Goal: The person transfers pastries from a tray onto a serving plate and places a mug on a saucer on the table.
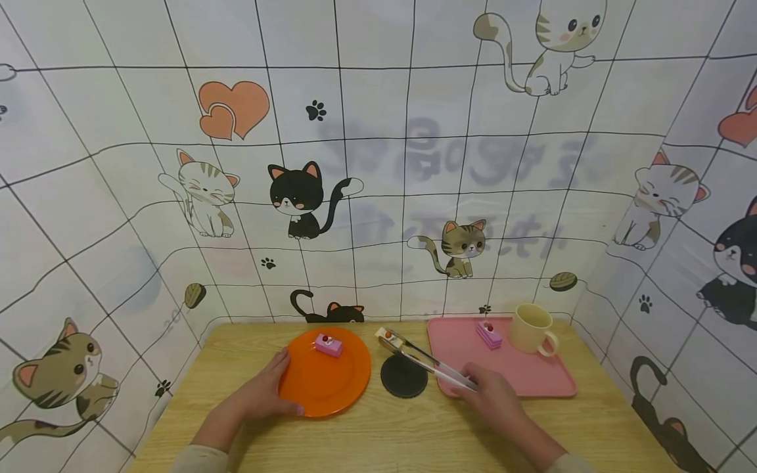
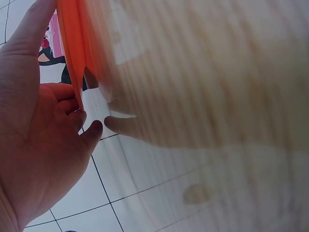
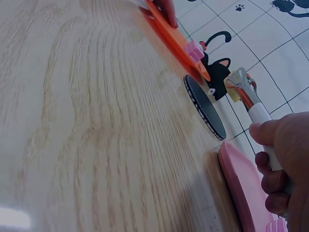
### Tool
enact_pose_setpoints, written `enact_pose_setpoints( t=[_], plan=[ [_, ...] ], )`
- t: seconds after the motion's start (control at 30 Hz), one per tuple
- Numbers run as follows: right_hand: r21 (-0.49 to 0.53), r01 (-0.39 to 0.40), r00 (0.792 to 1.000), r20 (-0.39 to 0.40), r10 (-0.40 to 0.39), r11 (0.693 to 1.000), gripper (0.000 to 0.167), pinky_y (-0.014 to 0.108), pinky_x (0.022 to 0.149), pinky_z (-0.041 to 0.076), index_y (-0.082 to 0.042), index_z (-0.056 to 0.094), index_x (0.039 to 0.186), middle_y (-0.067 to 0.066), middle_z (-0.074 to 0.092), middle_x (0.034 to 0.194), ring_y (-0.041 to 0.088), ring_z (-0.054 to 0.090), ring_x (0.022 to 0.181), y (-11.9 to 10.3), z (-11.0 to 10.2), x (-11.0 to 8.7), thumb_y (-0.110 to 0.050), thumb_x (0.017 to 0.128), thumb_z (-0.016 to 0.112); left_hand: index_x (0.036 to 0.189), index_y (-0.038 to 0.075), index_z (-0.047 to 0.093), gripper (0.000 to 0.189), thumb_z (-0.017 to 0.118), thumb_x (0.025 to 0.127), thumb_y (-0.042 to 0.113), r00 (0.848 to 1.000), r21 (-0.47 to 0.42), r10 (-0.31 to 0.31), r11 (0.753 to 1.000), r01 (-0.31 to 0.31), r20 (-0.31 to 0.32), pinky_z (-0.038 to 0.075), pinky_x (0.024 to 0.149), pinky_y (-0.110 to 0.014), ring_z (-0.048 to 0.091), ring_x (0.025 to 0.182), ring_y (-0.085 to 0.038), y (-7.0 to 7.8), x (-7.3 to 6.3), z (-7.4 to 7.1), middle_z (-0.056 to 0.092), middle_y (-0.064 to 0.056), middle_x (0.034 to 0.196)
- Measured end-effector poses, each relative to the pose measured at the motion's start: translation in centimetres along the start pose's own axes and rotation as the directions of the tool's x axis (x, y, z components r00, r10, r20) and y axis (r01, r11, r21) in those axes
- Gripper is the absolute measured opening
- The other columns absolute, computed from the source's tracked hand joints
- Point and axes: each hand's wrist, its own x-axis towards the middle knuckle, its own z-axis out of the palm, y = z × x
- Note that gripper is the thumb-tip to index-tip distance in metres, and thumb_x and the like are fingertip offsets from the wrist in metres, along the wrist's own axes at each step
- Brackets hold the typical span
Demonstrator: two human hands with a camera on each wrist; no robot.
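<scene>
My left hand holds the left side of an orange plate, its thumb at the front rim and its fingers further back along the edge. A small pink toy cake slice with a red berry on top sits on this plate. In my right hand is a pair of tongs, metal at the tip with white handles. Between the tong tips is a small cream-coloured cake piece with an orange-red topping, held above the table behind a round black coaster.
To the right lies a pink tray bearing another pink cake slice and a pale yellow mug. The wooden table backs onto a wall cloth printed with cats and a grid.
</scene>
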Motion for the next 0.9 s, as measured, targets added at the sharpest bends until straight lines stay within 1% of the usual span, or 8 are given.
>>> enact_pose_setpoints(
  t=[0.13,0.27,0.37,0.5,0.73,0.9],
  plan=[
    [0.020,0.006,1.000,0.006,-0.006,1.000,0.027,0.029,0.064,0.047,-0.030,0.068,0.088,-0.015,0.064,0.078,0.010,0.054,0.071,-0.4,0.4,0.3,-0.033,0.089,0.095,0.171,-0.006,0.028,0.134,0.100,0.075,0.054,1.000,-0.001,0.002,1.000,-0.002,0.004,0.025,0.130,-0.069,0.016,0.166,-0.051,0.0,0.0,0.0,0.015,-0.026,0.182],
    [0.023,0.017,1.000,0.024,-0.017,1.000,0.027,0.029,0.062,0.045,-0.031,0.067,0.087,-0.016,0.059,0.072,0.009,0.052,0.067,-0.7,0.7,0.5,-0.031,0.091,0.094,0.171,-0.006,0.028,0.133,0.100,0.076,0.052,1.000,-0.009,0.002,1.000,-0.002,0.008,0.025,0.130,-0.069,0.015,0.166,-0.051,0.1,0.0,-0.1,0.015,-0.026,0.182],
    [0.010,0.051,0.998,0.028,-0.051,0.999,0.027,0.029,0.060,0.043,-0.030,0.066,0.087,-0.016,0.055,0.069,0.008,0.049,0.065,-1.0,0.9,0.7,-0.028,0.092,0.093,0.171,-0.006,0.028,0.133,0.101,0.076,0.052,1.000,-0.014,-0.002,1.000,0.002,0.010,0.024,0.130,-0.069,0.015,0.166,-0.052,0.2,-0.1,-0.1,0.015,-0.026,0.182],
    [-0.006,0.099,0.995,0.030,-0.098,0.995,0.027,0.028,0.059,0.043,-0.029,0.066,0.088,-0.015,0.055,0.070,0.007,0.048,0.064,-1.6,1.0,0.7,-0.024,0.091,0.092,0.171,-0.005,0.028,0.133,0.101,0.075,0.052,1.000,-0.018,-0.008,1.000,0.008,0.011,0.025,0.129,-0.069,0.016,0.166,-0.052,0.2,-0.1,-0.2,0.015,-0.026,0.182],
    [-0.012,0.142,0.989,0.046,-0.141,0.990,0.028,0.027,0.057,0.042,-0.028,0.065,0.090,-0.016,0.056,0.072,0.006,0.047,0.063,-2.5,1.6,0.9,-0.025,0.090,0.093,0.172,-0.005,0.029,0.133,0.100,0.076,0.053,1.000,-0.012,-0.009,1.000,0.009,0.014,0.024,0.130,-0.068,0.015,0.167,-0.051,0.0,0.0,0.0,0.015,-0.025,0.182],
    [0.000,0.173,0.984,0.050,-0.173,0.985,0.028,0.027,0.059,0.043,-0.028,0.065,0.090,-0.017,0.057,0.073,0.006,0.048,0.066,-3.1,1.9,0.9,-0.024,0.090,0.093,0.171,-0.006,0.029,0.132,0.100,0.076,0.052,1.000,-0.011,-0.003,1.000,0.003,0.010,0.024,0.130,-0.068,0.015,0.167,-0.051,0.0,0.0,0.0,0.016,-0.026,0.182]
  ],
)
